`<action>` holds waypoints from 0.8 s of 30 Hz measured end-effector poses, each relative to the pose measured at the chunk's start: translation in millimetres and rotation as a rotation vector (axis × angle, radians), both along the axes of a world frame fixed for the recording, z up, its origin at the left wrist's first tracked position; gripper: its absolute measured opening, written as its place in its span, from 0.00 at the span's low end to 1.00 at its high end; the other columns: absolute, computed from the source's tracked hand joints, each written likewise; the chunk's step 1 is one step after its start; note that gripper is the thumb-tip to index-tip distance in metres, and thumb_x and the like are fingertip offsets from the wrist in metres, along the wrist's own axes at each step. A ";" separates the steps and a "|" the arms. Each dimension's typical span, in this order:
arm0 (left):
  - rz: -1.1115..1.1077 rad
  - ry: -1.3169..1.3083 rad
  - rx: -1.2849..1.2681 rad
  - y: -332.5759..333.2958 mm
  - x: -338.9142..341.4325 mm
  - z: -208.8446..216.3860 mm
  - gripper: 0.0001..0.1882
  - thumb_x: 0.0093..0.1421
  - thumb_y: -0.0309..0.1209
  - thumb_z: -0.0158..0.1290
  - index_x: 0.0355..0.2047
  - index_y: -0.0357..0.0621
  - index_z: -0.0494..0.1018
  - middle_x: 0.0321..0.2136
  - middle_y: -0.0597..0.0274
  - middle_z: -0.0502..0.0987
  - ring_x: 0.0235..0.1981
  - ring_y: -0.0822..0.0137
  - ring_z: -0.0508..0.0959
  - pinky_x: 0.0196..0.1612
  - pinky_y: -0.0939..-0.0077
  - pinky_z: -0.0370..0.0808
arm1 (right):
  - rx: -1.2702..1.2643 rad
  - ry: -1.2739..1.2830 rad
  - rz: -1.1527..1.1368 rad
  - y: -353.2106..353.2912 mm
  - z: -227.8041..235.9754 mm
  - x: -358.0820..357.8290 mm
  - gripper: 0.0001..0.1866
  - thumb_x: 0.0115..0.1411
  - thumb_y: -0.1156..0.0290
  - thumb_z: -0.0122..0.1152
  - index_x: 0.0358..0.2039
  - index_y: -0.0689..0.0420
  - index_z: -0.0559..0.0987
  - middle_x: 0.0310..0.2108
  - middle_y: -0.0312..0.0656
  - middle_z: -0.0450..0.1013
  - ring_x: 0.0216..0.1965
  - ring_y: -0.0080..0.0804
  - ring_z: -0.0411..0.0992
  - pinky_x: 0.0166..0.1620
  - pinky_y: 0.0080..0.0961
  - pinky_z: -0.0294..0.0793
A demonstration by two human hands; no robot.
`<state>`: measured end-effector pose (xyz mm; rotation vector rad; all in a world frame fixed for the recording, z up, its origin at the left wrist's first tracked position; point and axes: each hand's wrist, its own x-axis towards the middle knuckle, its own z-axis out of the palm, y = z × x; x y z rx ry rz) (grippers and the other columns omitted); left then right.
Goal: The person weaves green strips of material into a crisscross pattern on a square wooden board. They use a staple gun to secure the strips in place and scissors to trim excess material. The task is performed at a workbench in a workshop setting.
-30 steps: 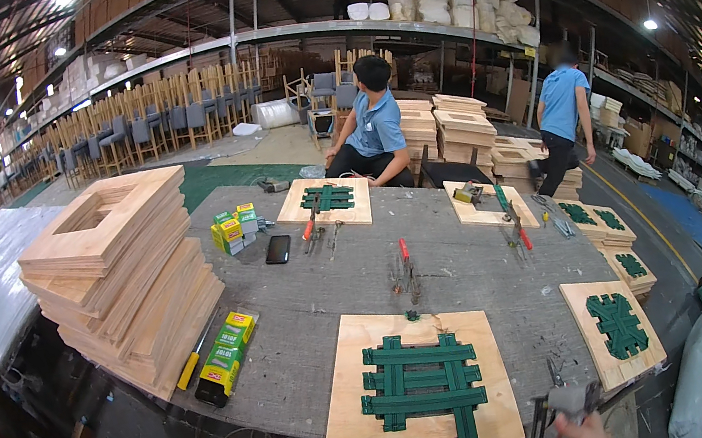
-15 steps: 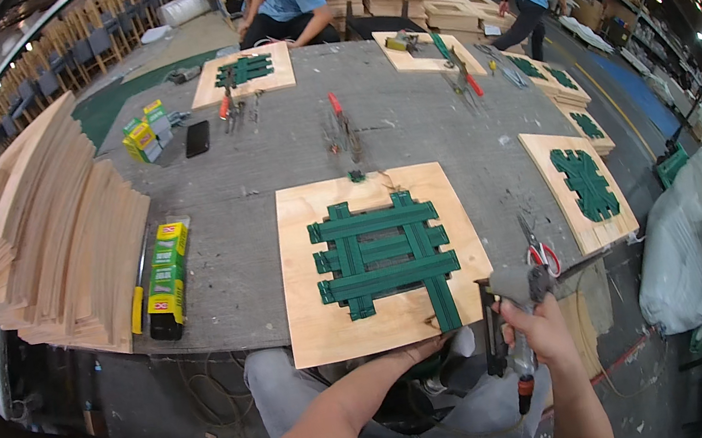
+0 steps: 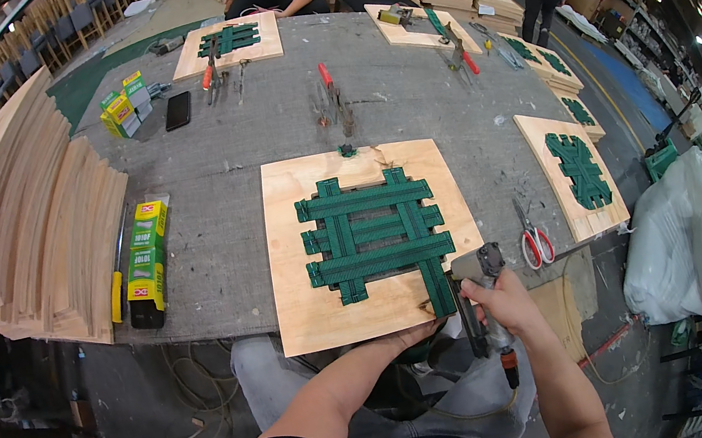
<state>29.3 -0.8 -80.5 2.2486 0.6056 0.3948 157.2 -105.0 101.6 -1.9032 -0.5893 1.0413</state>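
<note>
Grey tabletop (image 3: 205, 178) carries the board (image 3: 313, 323), overhanging the near edge: probably stiff, best held by bare rims, its straps (image 3: 381, 258) soft. Right hand (image 3: 503, 303) clasps a heavy-looking stapler (image 3: 474, 267); left hand (image 3: 410, 336) is at the board's underside, its grip impossible to tell.

Square pale plywood board (image 3: 302, 315), near centre: smooth, matt. Flat green woven-cloth straps (image 3: 381, 258) upon it: ribbed, matt. Grey pistol-shaped metal tool (image 3: 479, 265), near right: dull. Broad grey table (image 3: 217, 167): rough, matt covering. Pale wooden board stack (image 3: 42, 257), left: bare, layered edges. Long yellow-and-green card box (image 3: 148, 262), left: glossy. Bulky white plastic bundle (image 3: 683, 233), right: crinkled, shiny.
</note>
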 end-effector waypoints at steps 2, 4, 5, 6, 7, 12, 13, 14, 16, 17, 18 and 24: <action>0.007 0.002 0.002 0.3 -0.9 -0.6 0.27 0.72 0.52 0.44 0.56 0.43 0.75 0.53 0.41 0.78 0.55 0.43 0.76 0.59 0.52 0.70 | 0.009 0.007 -0.001 4.5 0.1 -4.2 0.14 0.64 0.62 0.69 0.36 0.62 0.81 0.20 0.33 0.75 0.16 0.17 0.69 0.18 0.19 0.68; 0.003 0.000 -0.002 0.3 -0.7 -0.6 0.27 0.72 0.52 0.44 0.56 0.43 0.75 0.53 0.41 0.78 0.55 0.43 0.76 0.59 0.52 0.70 | -0.010 -0.003 0.011 3.7 -3.1 -5.3 0.14 0.64 0.63 0.69 0.37 0.62 0.81 0.21 0.33 0.75 0.16 0.17 0.69 0.18 0.19 0.68; 0.001 0.001 0.002 0.3 -0.6 -0.6 0.27 0.72 0.52 0.44 0.56 0.43 0.75 0.53 0.41 0.78 0.55 0.43 0.76 0.59 0.52 0.70 | -0.019 -0.009 0.017 2.9 -4.5 -5.8 0.14 0.64 0.63 0.69 0.37 0.62 0.81 0.21 0.33 0.75 0.16 0.17 0.69 0.18 0.19 0.67; 0.006 -0.001 0.001 1.4 -0.3 -0.9 0.27 0.72 0.52 0.44 0.56 0.43 0.75 0.53 0.41 0.78 0.55 0.43 0.76 0.59 0.52 0.70 | -0.026 -0.013 0.015 3.6 -3.6 -7.6 0.14 0.64 0.63 0.69 0.38 0.62 0.81 0.21 0.33 0.75 0.16 0.17 0.69 0.18 0.19 0.67; 0.006 0.000 0.003 1.6 -0.5 -1.0 0.27 0.72 0.52 0.44 0.56 0.43 0.75 0.53 0.41 0.78 0.55 0.43 0.76 0.59 0.52 0.70 | -0.033 -0.016 0.013 4.1 -2.7 -10.0 0.14 0.64 0.63 0.69 0.38 0.62 0.81 0.21 0.33 0.75 0.16 0.17 0.69 0.18 0.19 0.67; -0.006 0.001 -0.001 -1.1 -1.3 -1.6 0.27 0.72 0.52 0.45 0.56 0.43 0.75 0.52 0.41 0.78 0.55 0.43 0.76 0.59 0.52 0.70 | -0.042 -0.023 -0.006 1.8 -5.3 -13.2 0.13 0.64 0.64 0.69 0.38 0.62 0.81 0.21 0.33 0.74 0.15 0.17 0.68 0.17 0.19 0.66; -0.008 0.003 0.003 -0.7 0.0 -1.7 0.27 0.72 0.52 0.45 0.56 0.43 0.75 0.52 0.41 0.78 0.55 0.43 0.76 0.59 0.52 0.71 | -0.038 -0.023 -0.012 1.0 -6.2 -13.6 0.13 0.64 0.64 0.69 0.38 0.62 0.81 0.21 0.33 0.74 0.15 0.17 0.68 0.17 0.19 0.66; -0.011 0.000 0.000 -2.7 -0.9 -1.8 0.27 0.72 0.52 0.45 0.56 0.43 0.75 0.52 0.42 0.78 0.55 0.43 0.76 0.59 0.52 0.71 | -0.035 -0.023 -0.019 -0.1 -6.8 -13.8 0.13 0.64 0.64 0.69 0.38 0.62 0.81 0.20 0.33 0.74 0.15 0.17 0.68 0.17 0.18 0.66; 0.007 0.000 0.002 1.5 -2.5 -2.8 0.27 0.72 0.52 0.45 0.55 0.43 0.75 0.52 0.42 0.78 0.55 0.43 0.76 0.59 0.52 0.71 | -0.020 -0.022 0.002 6.8 -3.3 -17.3 0.12 0.64 0.65 0.69 0.37 0.62 0.81 0.20 0.33 0.74 0.15 0.17 0.68 0.17 0.18 0.66; 0.019 -0.002 0.007 3.3 -3.0 -2.9 0.27 0.72 0.52 0.45 0.55 0.43 0.75 0.52 0.42 0.78 0.55 0.43 0.76 0.59 0.52 0.71 | -0.012 -0.021 0.014 10.4 -1.9 -19.2 0.12 0.64 0.65 0.69 0.37 0.62 0.81 0.20 0.33 0.74 0.15 0.17 0.68 0.17 0.18 0.66; 0.005 -0.003 0.005 2.3 -2.1 -1.8 0.27 0.72 0.52 0.45 0.55 0.43 0.75 0.52 0.42 0.78 0.55 0.43 0.76 0.59 0.52 0.71 | -0.017 -0.021 0.001 7.6 -3.7 -18.8 0.12 0.64 0.66 0.69 0.37 0.62 0.81 0.20 0.32 0.74 0.15 0.17 0.68 0.17 0.19 0.66; -0.006 -0.014 -0.007 -1.7 -1.3 3.1 0.27 0.72 0.52 0.45 0.55 0.44 0.75 0.52 0.42 0.78 0.54 0.43 0.76 0.59 0.52 0.71 | -0.038 -0.040 -0.022 3.9 -5.8 -23.4 0.11 0.63 0.67 0.69 0.36 0.62 0.80 0.20 0.32 0.74 0.15 0.17 0.68 0.18 0.19 0.66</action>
